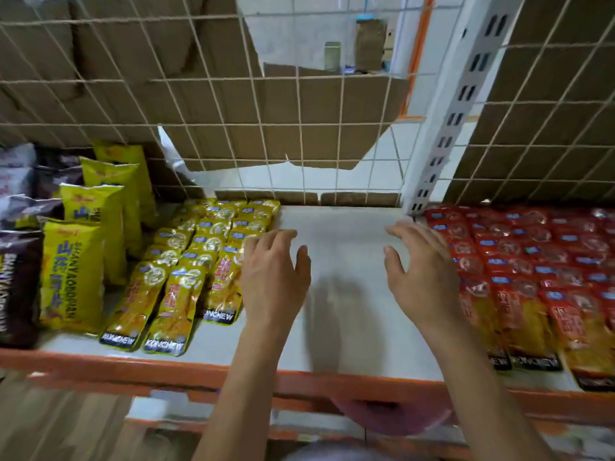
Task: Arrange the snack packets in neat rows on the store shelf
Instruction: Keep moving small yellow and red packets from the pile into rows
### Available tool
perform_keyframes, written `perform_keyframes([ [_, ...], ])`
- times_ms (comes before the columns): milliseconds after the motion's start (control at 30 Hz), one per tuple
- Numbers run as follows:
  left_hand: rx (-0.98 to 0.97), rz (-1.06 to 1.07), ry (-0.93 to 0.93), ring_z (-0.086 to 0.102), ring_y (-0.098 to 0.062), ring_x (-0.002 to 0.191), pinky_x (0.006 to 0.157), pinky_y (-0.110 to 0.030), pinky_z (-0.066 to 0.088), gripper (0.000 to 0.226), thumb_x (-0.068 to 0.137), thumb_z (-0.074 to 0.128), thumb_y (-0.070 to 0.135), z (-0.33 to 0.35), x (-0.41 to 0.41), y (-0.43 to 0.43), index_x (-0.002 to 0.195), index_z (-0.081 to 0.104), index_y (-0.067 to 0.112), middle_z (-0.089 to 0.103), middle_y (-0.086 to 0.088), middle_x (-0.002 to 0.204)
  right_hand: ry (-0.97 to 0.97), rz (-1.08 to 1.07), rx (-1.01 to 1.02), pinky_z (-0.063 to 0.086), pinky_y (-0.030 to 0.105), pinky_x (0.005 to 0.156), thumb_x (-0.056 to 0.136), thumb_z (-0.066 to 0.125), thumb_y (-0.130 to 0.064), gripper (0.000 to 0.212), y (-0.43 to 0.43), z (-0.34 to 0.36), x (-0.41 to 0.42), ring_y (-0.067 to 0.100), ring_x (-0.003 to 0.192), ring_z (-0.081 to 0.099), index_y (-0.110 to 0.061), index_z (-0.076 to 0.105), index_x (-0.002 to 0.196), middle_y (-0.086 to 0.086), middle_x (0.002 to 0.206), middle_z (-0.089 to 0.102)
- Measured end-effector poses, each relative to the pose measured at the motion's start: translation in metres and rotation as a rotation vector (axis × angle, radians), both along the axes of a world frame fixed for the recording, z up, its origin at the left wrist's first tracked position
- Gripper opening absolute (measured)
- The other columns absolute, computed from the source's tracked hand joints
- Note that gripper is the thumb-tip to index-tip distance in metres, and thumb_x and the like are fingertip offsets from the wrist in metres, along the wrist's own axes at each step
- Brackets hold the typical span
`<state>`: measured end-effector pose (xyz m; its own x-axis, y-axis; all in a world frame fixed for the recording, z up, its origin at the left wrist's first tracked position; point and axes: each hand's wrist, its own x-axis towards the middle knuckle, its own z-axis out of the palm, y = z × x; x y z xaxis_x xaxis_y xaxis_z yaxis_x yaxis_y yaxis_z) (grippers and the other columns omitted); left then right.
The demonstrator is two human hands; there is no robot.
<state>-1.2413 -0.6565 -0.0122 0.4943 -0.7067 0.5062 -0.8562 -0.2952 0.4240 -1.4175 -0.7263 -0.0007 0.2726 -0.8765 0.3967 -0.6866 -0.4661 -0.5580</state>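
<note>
Hidden or unclear: red packets (pixel 532 271) cut off by the frame's right side; dark bags (pixel 16 287) cut off at the left; back rows blurred, small print unreadable; part of the rightmost yellow column covered by the left hand.
Left hand (pixel 273 277): palm down over the shelf (pixel 346 234), fingers loosely spread and slightly bent, gripping nothing; little-finger side over the yellow packets (pixel 186 277), contact impossible to tell.
Right hand (pixel 426 274): palm down, fingers spread and relaxed, gripping nothing; just beside the red packets' left column.
Yellow packets: flat on the shelf's left half, three overlapping columns, long axis front to back, dark "KONCHEW" ends toward the orange front edge (pixel 133 367).
Red packets: flat on the shelf's right end, several overlapping columns, same axis, dark ends toward the front edge.
Between the hands: bare white shelf.
Upright yellow bags (pixel 76 271): standing at the left end, beside the dark bags.
Back edge: wire mesh (pixel 299 128) with cardboard (pixel 233 94) behind.
</note>
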Motion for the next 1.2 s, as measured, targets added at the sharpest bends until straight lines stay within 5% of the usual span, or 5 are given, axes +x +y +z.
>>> perform_keyframes([
  [367, 0.116, -0.368, 0.026, 0.056, -0.031, 0.107, 0.084, -0.036, 0.048, 0.026, 0.085, 0.067, 0.021, 0.01, -0.136, -0.064, 0.109, 0.068, 0.012, 0.069, -0.006, 0.109, -0.008, -0.355, 0.093, 0.036, 0.031, 0.1, 0.089, 0.06, -0.014, 0.029, 0.001, -0.003, -0.164, 0.025, 0.117, 0.053, -0.008, 0.063, 0.117, 0.008, 0.123, 0.061],
  [567, 0.126, -0.534, -0.008, 0.057, -0.035, 0.102, 0.085, -0.041, 0.049, 0.03, 0.082, 0.064, 0.021, 0.013, -0.228, -0.111, 0.11, 0.067, 0.011, 0.068, -0.009, 0.107, -0.026, -0.48, 0.094, 0.042, 0.038, 0.1, 0.087, 0.06, -0.014, 0.029, -0.023, -0.001, -0.257, 0.027, 0.113, 0.056, -0.01, 0.063, 0.116, 0.007, 0.118, 0.063],
  [700, 0.137, -0.633, -0.063, 0.06, -0.035, 0.094, 0.08, -0.039, 0.05, 0.029, 0.08, 0.065, 0.022, 0.013, -0.291, -0.139, 0.106, 0.068, 0.011, 0.069, -0.009, 0.102, -0.014, -0.575, 0.049, 0.039, 0.029, 0.091, 0.085, 0.063, -0.011, 0.027, -0.042, -0.004, -0.322, 0.032, 0.107, 0.057, -0.006, 0.065, 0.112, 0.011, 0.112, 0.066],
  [900, 0.091, -0.816, -0.134, 0.058, -0.028, 0.093, 0.08, -0.039, 0.052, 0.03, 0.074, 0.063, 0.023, 0.016, -0.391, -0.187, 0.1, 0.069, 0.01, 0.069, -0.011, 0.096, -0.039, -0.64, 0.133, 0.038, 0.036, 0.098, 0.087, 0.061, -0.011, 0.029, -0.081, -0.019, -0.42, 0.033, 0.12, 0.048, -0.005, 0.062, 0.116, 0.014, 0.124, 0.059],
  [1200, 0.482, -0.935, -0.198, 0.031, -0.031, 0.136, 0.109, -0.039, 0.031, 0.065, 0.088, 0.058, 0.023, 0.016, -0.512, -0.276, 0.145, 0.027, 0.014, 0.021, -0.007, 0.154, 0.113, -0.657, 0.216, 0.043, 0.041, 0.087, 0.085, 0.06, -0.014, 0.04, -0.165, -0.026, -0.505, 0.037, 0.115, 0.047, -0.004, 0.055, 0.123, 0.02, 0.122, 0.056],
])
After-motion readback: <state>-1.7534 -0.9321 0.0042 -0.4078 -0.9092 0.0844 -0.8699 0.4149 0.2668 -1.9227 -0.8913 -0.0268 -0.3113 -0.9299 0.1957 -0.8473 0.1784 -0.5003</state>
